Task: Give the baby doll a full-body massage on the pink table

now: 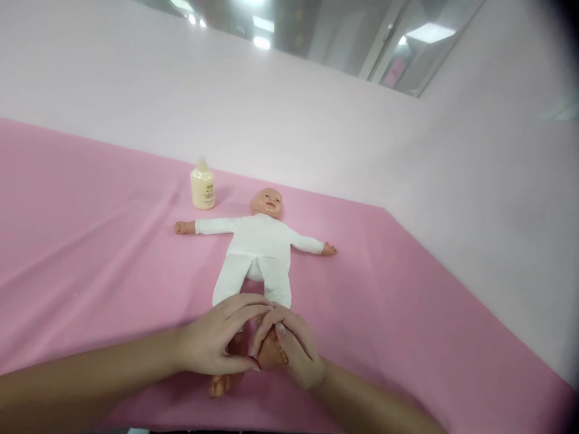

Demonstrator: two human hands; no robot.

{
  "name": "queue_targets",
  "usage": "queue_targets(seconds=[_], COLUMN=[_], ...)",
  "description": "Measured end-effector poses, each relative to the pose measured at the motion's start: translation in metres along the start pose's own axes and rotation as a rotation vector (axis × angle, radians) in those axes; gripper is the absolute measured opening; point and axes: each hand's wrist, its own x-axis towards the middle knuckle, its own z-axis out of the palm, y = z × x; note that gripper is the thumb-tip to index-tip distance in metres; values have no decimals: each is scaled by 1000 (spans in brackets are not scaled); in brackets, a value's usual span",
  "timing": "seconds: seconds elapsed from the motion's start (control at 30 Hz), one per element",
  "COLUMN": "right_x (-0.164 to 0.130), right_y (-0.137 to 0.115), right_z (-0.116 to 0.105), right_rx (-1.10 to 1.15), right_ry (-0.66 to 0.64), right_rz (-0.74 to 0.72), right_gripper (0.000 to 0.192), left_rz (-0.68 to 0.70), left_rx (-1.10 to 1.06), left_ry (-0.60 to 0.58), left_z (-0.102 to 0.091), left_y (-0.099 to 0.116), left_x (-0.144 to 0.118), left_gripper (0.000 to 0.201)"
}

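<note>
A baby doll [260, 238] in a white suit lies on its back with its arms spread and its feet toward me. My right hand [298, 346] is closed round the doll's foot [271, 354] on the right side, its thumb along the toes. Curved over the same lower leg, my left hand [221, 334] has its fingertips meeting my right hand and its thumb at the heel. The doll's other foot [221, 384] rests below my left hand, partly covered by it. Both of the doll's ankles are largely hidden behind my hands.
A cream-coloured pump bottle [203, 188] stands upright beside the doll's outstretched left-side arm. Pink cloth [389, 313] covers the table, with creases on the left. Behind it rises a pale wall [289, 132] with a window or glass panel [344, 36] above.
</note>
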Motion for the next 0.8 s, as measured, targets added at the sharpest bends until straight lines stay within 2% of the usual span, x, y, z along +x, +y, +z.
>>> queue_targets(seconds=[0.2, 0.33, 0.43, 0.53, 0.63, 0.7, 0.8], right_x=[-2, -2, -1, 0, 2, 2, 3], right_y=[1, -1, -4, -3, 3, 7, 10], right_z=[4, 5, 4, 3, 5, 7, 10], right_rx=[99, 96, 27, -49, -73, -46, -30], right_ry=[15, 6, -17, -39, -29, 4, 67], right_rz=[26, 19, -32, -149, -253, -264, -262], right_gripper=[28, 28, 28, 25, 38, 49, 57], left_rz=[-63, -59, -29, 25, 72, 81, 80], left_rx=[-13, -5, -13, -32, -64, -76, -89], left_ry=[-30, -43, -44, -39, -16, -8, 8], left_z=[-2, -4, -5, -6, -6, -7, -7], left_y=[4, 8, 8, 6, 2, 1, 0], left_x=[4, 7, 8, 7, 6, 6, 6], left_gripper=[83, 76, 69, 67, 71, 71, 67])
